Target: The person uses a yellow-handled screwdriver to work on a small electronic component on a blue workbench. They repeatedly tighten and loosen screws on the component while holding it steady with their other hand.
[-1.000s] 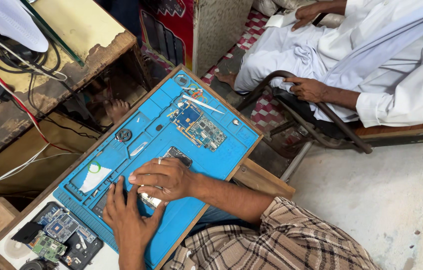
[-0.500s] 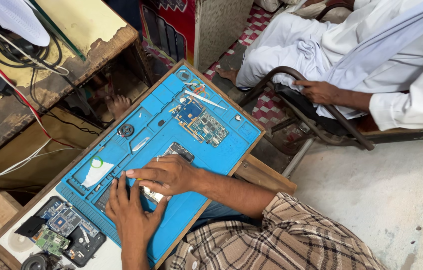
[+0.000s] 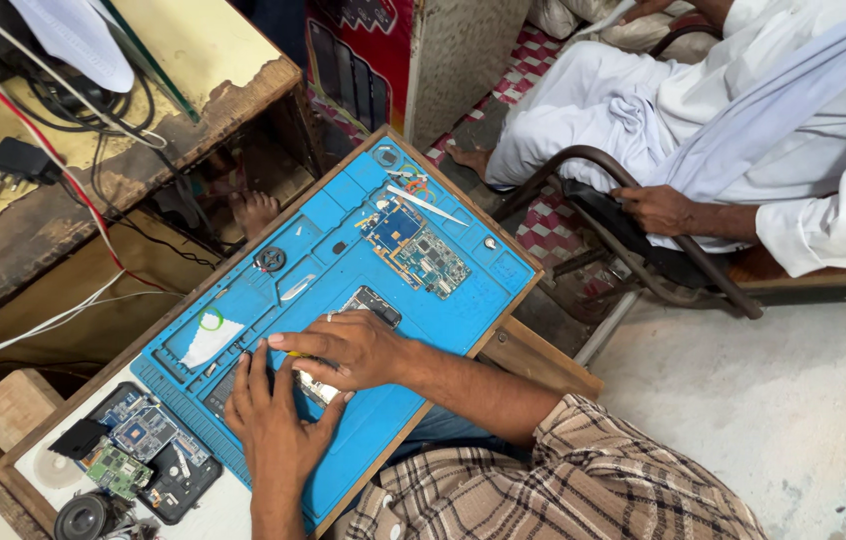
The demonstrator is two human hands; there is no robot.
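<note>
Hands barely shifted, both grips [image 3: 308,385] pressing phone [image 3: 318,385], blue mat [image 3: 383,300], worn bench [image 3: 103,170]

A bright blue work mat [image 3: 443,310] carries a blue-green circuit board [image 3: 415,247]; beside the mat, a brown-and-cream plaid sleeve [image 3: 583,470] and white robes [image 3: 743,110].
</note>
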